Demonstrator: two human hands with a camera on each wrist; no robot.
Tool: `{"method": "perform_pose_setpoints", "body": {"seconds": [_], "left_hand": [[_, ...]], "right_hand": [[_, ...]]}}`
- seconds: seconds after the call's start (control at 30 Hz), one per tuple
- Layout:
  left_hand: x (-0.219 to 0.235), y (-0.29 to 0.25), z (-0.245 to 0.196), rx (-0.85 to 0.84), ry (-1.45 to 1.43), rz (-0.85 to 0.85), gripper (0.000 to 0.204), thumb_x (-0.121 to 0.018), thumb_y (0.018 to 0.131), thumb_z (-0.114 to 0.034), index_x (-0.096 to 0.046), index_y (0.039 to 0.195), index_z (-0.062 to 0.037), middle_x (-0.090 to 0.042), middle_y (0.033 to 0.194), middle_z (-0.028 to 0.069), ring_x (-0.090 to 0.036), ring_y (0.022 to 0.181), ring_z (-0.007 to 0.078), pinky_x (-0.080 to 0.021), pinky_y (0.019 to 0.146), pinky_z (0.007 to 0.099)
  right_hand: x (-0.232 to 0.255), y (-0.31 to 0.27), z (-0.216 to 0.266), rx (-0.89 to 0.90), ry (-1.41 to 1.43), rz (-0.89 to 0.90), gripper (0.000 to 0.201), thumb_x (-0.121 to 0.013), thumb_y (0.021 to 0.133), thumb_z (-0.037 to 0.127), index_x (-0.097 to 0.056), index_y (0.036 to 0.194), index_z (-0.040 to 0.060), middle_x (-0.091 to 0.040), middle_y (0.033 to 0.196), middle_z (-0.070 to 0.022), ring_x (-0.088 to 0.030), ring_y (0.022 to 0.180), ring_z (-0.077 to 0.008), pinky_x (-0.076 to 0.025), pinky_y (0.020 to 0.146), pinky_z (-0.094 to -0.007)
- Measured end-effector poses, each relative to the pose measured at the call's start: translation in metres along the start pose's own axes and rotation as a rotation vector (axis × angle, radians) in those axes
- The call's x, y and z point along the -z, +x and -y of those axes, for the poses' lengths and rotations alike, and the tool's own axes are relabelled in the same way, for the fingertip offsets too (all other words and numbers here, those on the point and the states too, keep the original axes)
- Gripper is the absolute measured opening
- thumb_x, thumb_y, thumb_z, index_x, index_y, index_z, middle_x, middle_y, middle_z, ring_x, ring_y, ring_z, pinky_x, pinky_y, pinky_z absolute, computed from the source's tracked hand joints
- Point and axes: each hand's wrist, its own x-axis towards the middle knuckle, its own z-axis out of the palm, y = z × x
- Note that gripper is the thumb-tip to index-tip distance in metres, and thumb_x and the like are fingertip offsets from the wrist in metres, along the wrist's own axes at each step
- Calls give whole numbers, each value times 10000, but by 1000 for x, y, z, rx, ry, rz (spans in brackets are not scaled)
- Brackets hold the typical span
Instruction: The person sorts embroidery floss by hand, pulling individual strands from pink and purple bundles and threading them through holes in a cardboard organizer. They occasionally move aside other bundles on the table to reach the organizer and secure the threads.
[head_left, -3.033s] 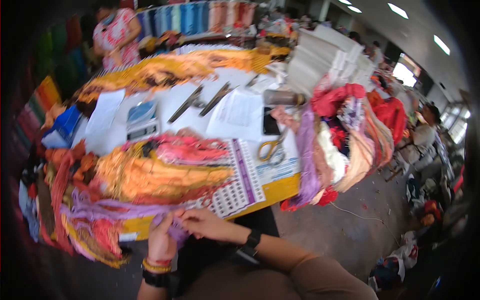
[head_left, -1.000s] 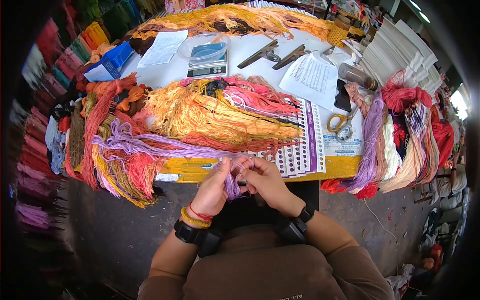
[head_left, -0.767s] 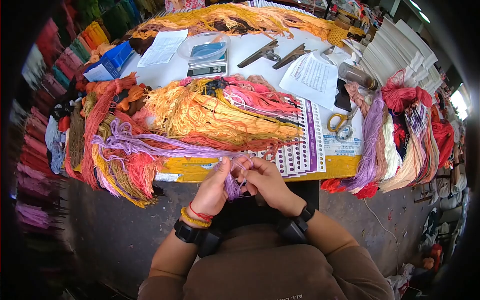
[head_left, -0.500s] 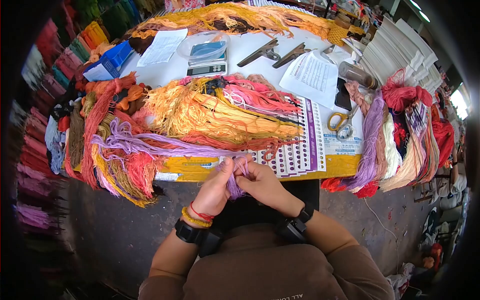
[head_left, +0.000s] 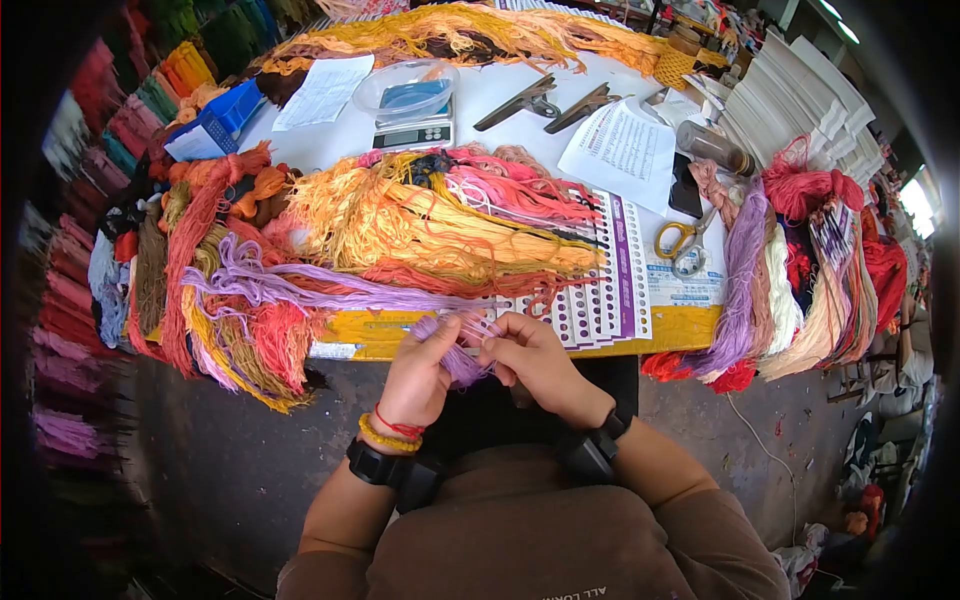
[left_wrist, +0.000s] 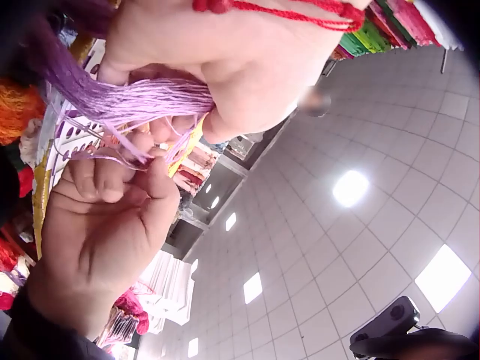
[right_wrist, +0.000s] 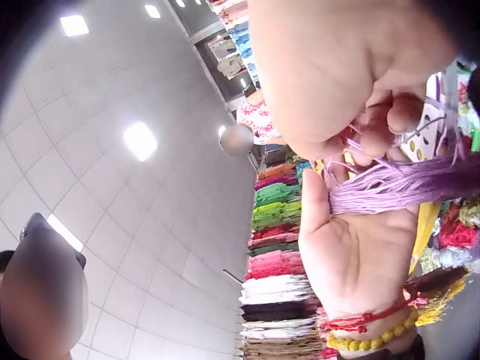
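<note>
Over the table's front edge, my left hand [head_left: 412, 388] grips a bundle of purple embroidery thread [head_left: 462, 368], its loose ends fanning toward the other hand. The thumb lies across the bundle [right_wrist: 394, 187] in the right wrist view. My right hand [head_left: 548, 372] pinches a few strands drawn from it between thumb and fingers. Thin strands span the short gap between both hands in the left wrist view, where the right hand [left_wrist: 105, 225] faces palm-up. Beside the hands on the table lies a long lilac skein [head_left: 335, 297].
Orange and yellow skeins [head_left: 400, 220] cover punched thread cards [head_left: 625, 270]. Scissors [head_left: 680, 245], a phone [head_left: 685, 188] and a paper list [head_left: 620, 145] lie to the right. A scale [head_left: 415, 133] with a plastic bowl [head_left: 405, 90] stands behind. More skeins [head_left: 740, 285] hang off the right edge.
Three seconds ago the head view looked further forward; it now looks down at the hands. Since half a second ago the left hand has shifted slightly left, with strands stretched toward the right hand.
</note>
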Motion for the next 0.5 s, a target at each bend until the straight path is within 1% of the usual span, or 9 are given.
{"method": "perform_pose_setpoints", "body": {"seconds": [0.1,0.17,0.2,0.27,0.3,0.37,0.4,0.43,0.5], "left_hand": [[0,-1,-1,1,-30,-58,312,-464,909,-212,-512,1101,30,-552,766,29,-539,744,130,-440,699,267],[-1,-2,-2,-25,79,-47,288,-513,892,-225,-544,1064,4,-485,661,-22,-447,576,70,-391,564,216],[1,-2,-3,-26,78,-47,288,-513,892,-225,-544,1064,4,-485,661,-22,-447,576,70,-391,564,216],[10,-5,-8,69,197,94,235,-522,887,-225,-563,984,-15,-405,576,-51,-340,474,45,-298,445,202],[15,-7,-11,67,198,96,235,-522,887,-225,-563,984,-15,-405,576,-51,-340,474,45,-298,445,202],[26,-11,-15,193,37,217,220,-508,894,-249,-558,888,-35,-327,529,-68,-270,432,31,-202,385,205],[33,-14,-15,181,-60,167,246,-493,898,-274,-528,809,-47,-293,528,-70,-255,428,34,-178,377,201],[43,-17,-17,183,-59,168,246,-493,898,-274,-528,809,-47,-293,528,-70,-255,428,34,-178,377,201],[69,-25,-27,-21,-326,77,232,-460,913,-266,-512,795,-73,-275,537,-67,-250,430,39,-210,372,196]], "right_hand": [[0,1,-1,-68,195,91,82,-558,806,80,-546,831,3,-575,707,-17,-488,551,-49,-390,472,-201],[-4,3,-5,146,-197,34,43,-550,787,54,-541,801,14,-607,744,-43,-486,517,-56,-390,451,-207],[-4,0,2,146,-197,34,43,-550,787,54,-541,801,14,-607,744,-43,-486,517,-56,-390,451,-207],[-2,-4,25,434,-807,-150,16,-534,769,30,-524,761,21,-618,771,-72,-475,509,-57,-393,458,-204],[1,-1,28,437,-808,-150,16,-534,769,30,-524,761,21,-618,771,-72,-475,509,-57,-393,458,-204],[6,3,34,415,-5,-21,111,-511,717,-60,-502,707,50,-602,821,-107,-399,424,-62,-339,400,-203],[11,0,46,228,303,15,71,-497,742,-1,-479,706,58,-578,807,-110,-348,394,-62,-293,355,-199],[20,-1,52,242,543,82,47,-502,749,39,-482,712,59,-575,759,-101,-349,391,-70,-294,356,-201],[47,-10,67,216,871,100,105,-483,794,141,-483,719,67,-540,663,-51,-328,390,-62,-286,352,-197]]}}
